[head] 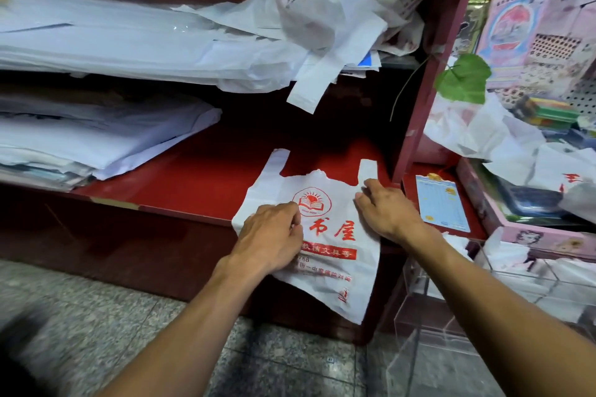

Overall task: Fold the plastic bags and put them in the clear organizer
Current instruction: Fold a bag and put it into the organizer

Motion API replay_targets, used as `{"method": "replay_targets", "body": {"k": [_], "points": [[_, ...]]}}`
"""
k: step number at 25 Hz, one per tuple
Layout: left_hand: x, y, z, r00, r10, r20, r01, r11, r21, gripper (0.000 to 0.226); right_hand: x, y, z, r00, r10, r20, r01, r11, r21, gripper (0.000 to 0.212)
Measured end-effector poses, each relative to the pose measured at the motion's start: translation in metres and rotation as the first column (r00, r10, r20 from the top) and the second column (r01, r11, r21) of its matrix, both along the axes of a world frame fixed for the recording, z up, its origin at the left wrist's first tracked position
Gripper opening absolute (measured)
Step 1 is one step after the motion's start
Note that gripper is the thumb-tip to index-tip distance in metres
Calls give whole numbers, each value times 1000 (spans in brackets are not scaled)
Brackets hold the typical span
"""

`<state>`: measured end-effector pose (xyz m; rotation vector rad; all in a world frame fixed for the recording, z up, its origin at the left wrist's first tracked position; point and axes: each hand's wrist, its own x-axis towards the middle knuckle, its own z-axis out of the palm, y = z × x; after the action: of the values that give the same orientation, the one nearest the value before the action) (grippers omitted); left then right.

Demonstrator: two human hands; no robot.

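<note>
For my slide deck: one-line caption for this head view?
Both hands, left and right, flatten a white red-printed plastic bag on a red shelf.

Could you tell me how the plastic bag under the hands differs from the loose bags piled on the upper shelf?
The plastic bag lies spread flat on the red shelf, its lower part hanging over the edge; the loose bags sit crumpled in a heap. The flat bag's red print reads plainly; theirs is mostly hidden in folds. The left hand and right hand rest on it; nothing touches the heap. Both are white with red print.
</note>
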<state>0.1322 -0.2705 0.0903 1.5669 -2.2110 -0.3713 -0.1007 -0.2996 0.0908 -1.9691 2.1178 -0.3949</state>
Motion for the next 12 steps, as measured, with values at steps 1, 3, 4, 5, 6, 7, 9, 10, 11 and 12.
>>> {"method": "replay_targets", "body": {"k": [1,3,4,5,6,7,9,10,11,12], "points": [[2,0,-1,1000,0,8,0,1000,-15,6,-3,-10,0,999,1,-41,2,997,72,49],[9,2,-3,1000,-1,31,3,998,-57,12,-3,-26,2,998,29,-57,-19,986,168,53],[12,0,-4,999,-16,51,19,997,-72,16,-2,-30,2,997,47,-58,-37,986,163,53],[14,-2,-6,996,-34,85,40,997,-70,20,-2,-32,0,995,74,-69,-65,990,128,53],[16,-4,-8,993,-39,115,44,998,-43,25,1,-28,-1,986,117,-115,-110,992,66,52],[16,-7,-9,991,-33,131,33,999,1,31,5,-22,-5,976,147,-163,-153,988,-23,53],[12,-13,-7,989,-6,151,-9,995,99,44,9,1,-9,961,173,-218,-217,956,-199,59],[9,-16,-6,987,1,160,-24,990,142,48,11,14,-9,956,190,-223,-245,935,-255,59],[6,-17,-6,987,1,162,-30,984,176,51,9,25,-9,951,209,-225,-271,917,-292,55],[2,-19,-7,987,4,160,-37,979,201,53,7,37,-7,950,222,-221,-284,910,-304,50]]}}
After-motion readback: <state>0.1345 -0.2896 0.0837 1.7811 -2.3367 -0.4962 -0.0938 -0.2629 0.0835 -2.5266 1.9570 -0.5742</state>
